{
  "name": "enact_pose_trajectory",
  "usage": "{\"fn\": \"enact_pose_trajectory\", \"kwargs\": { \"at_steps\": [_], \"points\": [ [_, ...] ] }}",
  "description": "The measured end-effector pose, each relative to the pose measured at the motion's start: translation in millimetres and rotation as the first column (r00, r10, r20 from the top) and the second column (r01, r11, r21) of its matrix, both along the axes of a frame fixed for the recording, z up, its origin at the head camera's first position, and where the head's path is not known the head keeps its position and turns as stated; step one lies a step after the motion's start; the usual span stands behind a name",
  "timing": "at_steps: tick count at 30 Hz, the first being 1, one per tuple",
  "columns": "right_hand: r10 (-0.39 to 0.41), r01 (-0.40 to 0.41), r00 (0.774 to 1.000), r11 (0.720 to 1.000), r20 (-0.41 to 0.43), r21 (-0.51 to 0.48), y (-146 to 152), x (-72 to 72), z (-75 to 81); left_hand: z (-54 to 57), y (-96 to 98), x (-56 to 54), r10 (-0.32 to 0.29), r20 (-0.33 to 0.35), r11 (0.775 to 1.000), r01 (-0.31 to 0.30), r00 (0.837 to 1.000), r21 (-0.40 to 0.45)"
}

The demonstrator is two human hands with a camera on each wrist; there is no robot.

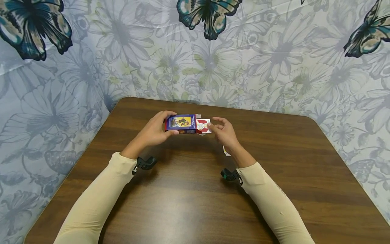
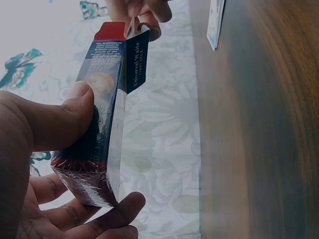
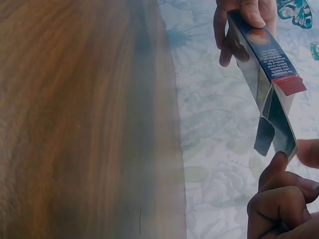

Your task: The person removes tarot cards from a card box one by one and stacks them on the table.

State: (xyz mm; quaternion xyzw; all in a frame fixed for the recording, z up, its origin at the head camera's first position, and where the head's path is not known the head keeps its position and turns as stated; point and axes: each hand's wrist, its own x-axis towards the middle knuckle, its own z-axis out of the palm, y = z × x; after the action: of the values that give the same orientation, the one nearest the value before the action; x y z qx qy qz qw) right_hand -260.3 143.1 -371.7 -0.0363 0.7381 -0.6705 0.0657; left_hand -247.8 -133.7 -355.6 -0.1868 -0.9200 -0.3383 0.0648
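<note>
My left hand (image 1: 153, 131) grips a blue tarot deck box (image 1: 182, 122), thumb along its near side and fingers behind. The box is held level above the table, its right end open. From that end sticks out a tarot card (image 1: 202, 125) with a red-and-white picture; whether more cards lie under it cannot be told. My right hand (image 1: 226, 135) pinches the card's outer end between thumb and fingers. A red flap (image 2: 110, 31) and a dark printed flap (image 2: 137, 62) stand out at the box's mouth in the left wrist view.
Another card (image 1: 226, 151) lies on the brown wooden table (image 1: 189, 196), partly hidden by my right wrist. Behind the table's far edge hangs a flowered cloth (image 1: 213, 74) with butterflies. Dark wrist bands (image 1: 146, 163) sit on both forearms.
</note>
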Motion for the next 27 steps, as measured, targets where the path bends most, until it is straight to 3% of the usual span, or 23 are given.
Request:
{"fn": "enact_pose_trajectory", "kwargs": {
  "at_steps": [7, 13, 20, 27],
  "points": [
    [0.035, -0.036, 0.999, 0.999, 0.041, 0.019, 1, 3.5, -4.9, -0.6, -0.9, 0.2, 0.008, -0.002, 1.0, -0.008, 1.0, 0.003],
    [0.044, -0.044, 0.999, 0.999, 0.023, 0.007, 9, 4.4, -5.4, -0.2, -1.6, 0.0, 0.01, 0.0, 1.0, -0.01, 1.0, -0.001],
    [-0.046, 0.045, 0.999, 0.999, -0.018, -0.03, 24, -4.9, -10.6, 1.0, -2.2, 0.4, 0.003, 0.003, 1.0, -0.003, 1.0, -0.002],
    [-0.149, 0.149, 0.989, 0.988, 0.011, -0.032, 36, -12.2, -9.1, 0.4, -3.2, 0.1, -0.002, 0.004, 1.0, 0.002, 1.0, -0.001]
  ]
}}
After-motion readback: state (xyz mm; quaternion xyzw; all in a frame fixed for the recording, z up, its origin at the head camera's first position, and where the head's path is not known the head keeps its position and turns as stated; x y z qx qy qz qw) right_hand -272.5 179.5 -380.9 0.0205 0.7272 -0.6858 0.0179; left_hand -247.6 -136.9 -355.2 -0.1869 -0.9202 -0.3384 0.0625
